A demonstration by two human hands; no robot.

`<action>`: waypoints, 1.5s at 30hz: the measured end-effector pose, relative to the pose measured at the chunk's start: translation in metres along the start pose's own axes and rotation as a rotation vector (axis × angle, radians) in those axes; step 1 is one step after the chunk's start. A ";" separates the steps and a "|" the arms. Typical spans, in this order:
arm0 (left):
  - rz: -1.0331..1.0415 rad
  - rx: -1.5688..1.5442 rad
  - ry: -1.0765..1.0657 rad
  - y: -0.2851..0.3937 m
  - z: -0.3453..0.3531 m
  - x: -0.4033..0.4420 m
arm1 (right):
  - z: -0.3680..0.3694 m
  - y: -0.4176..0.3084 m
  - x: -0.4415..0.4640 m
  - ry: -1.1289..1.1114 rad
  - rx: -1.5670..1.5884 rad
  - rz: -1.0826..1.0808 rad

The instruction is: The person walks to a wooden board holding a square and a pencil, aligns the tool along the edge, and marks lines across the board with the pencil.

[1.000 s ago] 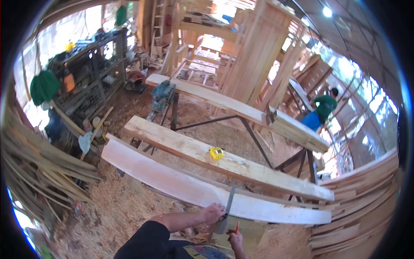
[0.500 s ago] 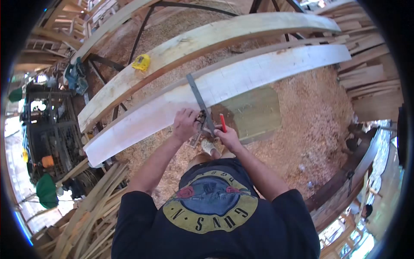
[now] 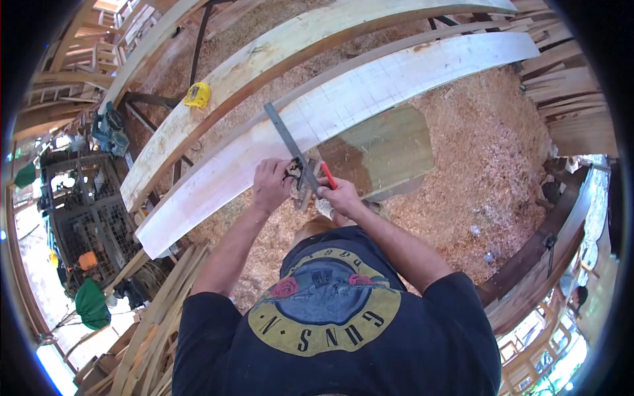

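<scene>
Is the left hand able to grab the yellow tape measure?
Probably not: the left hand is holding the metal square, and the white board lies between it and the tape measure.

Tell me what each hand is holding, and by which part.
Left hand: metal square, by its dark head. Right hand: red pencil, by its lower end, and apparently the square's near end.

The left hand point(image 3: 271, 187) grips a metal square point(image 3: 284, 133) lying across a pale board point(image 3: 396, 82), the right point(image 3: 341, 198) holding a red pencil point(image 3: 329, 176).
</scene>
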State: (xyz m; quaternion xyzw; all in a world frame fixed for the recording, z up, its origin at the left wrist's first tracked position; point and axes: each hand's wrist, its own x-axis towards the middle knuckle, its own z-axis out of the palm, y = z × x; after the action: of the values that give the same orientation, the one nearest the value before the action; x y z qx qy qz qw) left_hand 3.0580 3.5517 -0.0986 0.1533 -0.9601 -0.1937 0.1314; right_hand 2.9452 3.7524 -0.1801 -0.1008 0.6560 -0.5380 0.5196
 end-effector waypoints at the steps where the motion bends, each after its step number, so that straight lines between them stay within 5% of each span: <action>1: -0.002 0.006 -0.005 0.000 -0.001 0.000 | 0.001 0.001 0.001 0.014 0.001 0.000; 45: 0.047 -0.010 -0.054 -0.001 -0.005 0.008 | -0.003 -0.005 -0.004 0.053 -0.037 -0.032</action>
State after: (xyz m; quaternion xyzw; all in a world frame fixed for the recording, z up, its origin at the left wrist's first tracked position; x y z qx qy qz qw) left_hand 3.0521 3.5466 -0.0930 0.1247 -0.9657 -0.1992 0.1106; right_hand 2.9424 3.7552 -0.1736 -0.1063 0.6778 -0.5365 0.4914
